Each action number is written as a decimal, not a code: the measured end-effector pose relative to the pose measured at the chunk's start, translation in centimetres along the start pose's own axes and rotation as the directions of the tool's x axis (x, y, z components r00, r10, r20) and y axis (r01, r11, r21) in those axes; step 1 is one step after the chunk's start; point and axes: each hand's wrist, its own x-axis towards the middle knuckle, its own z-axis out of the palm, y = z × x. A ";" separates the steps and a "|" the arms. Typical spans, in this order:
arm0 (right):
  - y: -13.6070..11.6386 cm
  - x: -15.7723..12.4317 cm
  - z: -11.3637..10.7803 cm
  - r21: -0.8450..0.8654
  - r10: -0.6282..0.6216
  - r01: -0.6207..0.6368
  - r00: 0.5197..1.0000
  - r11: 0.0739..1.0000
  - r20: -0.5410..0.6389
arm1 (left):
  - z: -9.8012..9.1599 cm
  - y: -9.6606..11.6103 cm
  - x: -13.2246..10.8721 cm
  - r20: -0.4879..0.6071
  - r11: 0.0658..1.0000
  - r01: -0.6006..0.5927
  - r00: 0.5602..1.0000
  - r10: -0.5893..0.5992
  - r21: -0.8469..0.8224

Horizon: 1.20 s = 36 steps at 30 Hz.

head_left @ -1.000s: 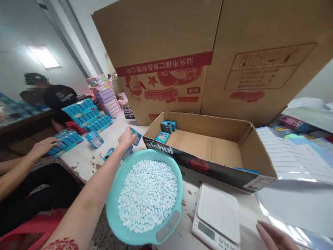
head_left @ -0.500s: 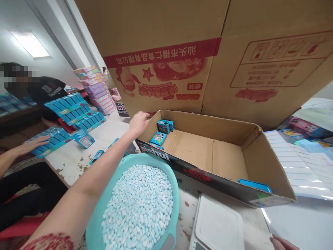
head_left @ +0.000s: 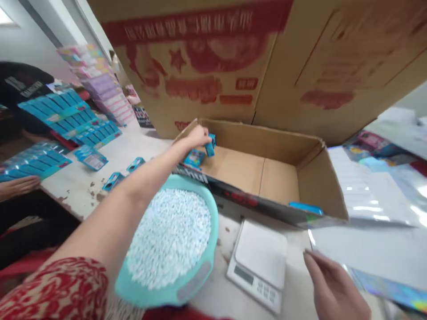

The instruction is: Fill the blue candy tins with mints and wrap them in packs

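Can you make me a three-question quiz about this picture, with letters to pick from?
1. Where is the left hand?
A. inside the low cardboard box, at its far left corner
B. on the scale
C. in the basin

2. What colour is the basin of small tablets?
A. red
B. teal
C. yellow

3. What is the right hand doing?
A. pressing a scale button
B. gripping the basin rim
C. touching the edge of a shiny sheet

Answers:
1. A, the arm reaches over the box wall and the fingers are at a small blue box in the corner.
2. B, its rim is blue-green around the pale tablets.
3. C, its fingertips meet the sheet's corner, right of the white scale.
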 end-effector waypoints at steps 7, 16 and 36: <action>-5.1 0.0 2.3 0.430 -0.354 0.301 0.934 0.851 0.046 | -2.5 5.5 -13.6 -0.031 0.908 -0.148 0.988 0.148 -0.393; -7.4 -3.8 5.6 0.525 -0.218 -0.202 0.746 0.827 0.630 | 1.4 3.8 -25.1 0.022 0.848 -0.295 0.940 0.339 -0.440; -10.7 -6.7 9.2 0.701 -0.015 -0.503 0.807 0.505 0.590 | 7.1 -3.7 -28.0 0.286 0.964 0.206 0.946 -0.152 -0.169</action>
